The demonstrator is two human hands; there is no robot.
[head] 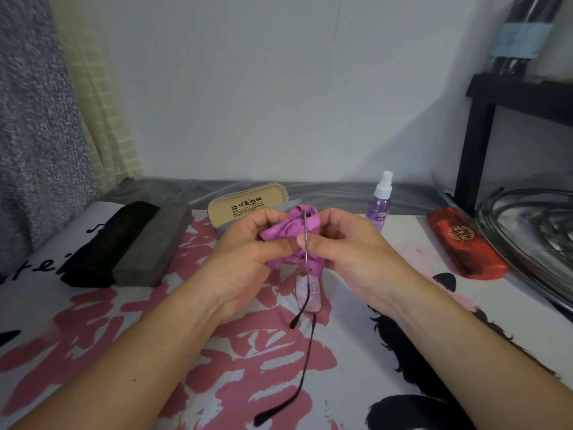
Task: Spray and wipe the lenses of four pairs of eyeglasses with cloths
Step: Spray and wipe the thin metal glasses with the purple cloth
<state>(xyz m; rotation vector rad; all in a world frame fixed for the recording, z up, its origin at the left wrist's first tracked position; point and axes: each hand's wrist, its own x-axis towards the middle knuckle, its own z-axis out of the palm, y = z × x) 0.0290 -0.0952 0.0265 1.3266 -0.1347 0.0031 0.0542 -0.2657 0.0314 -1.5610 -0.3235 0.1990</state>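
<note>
Both grips, left hand (248, 243) and right hand (344, 243), pinch the purple cloth (290, 226) around the upper lens of the eyeglasses (305, 274) held above the surface, a light, thin-framed, likely fragile pair best held by the rim.

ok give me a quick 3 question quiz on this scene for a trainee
1. True or false: the spray bottle is in a hand.
2. What colour is the cloth on the glasses?
3. Which case lies at the far right: A tan case, B red case, C grey case?

Key: 1 false, it stands on the table; 2 purple, both the left hand and right hand pinch it; 3 B.
</note>
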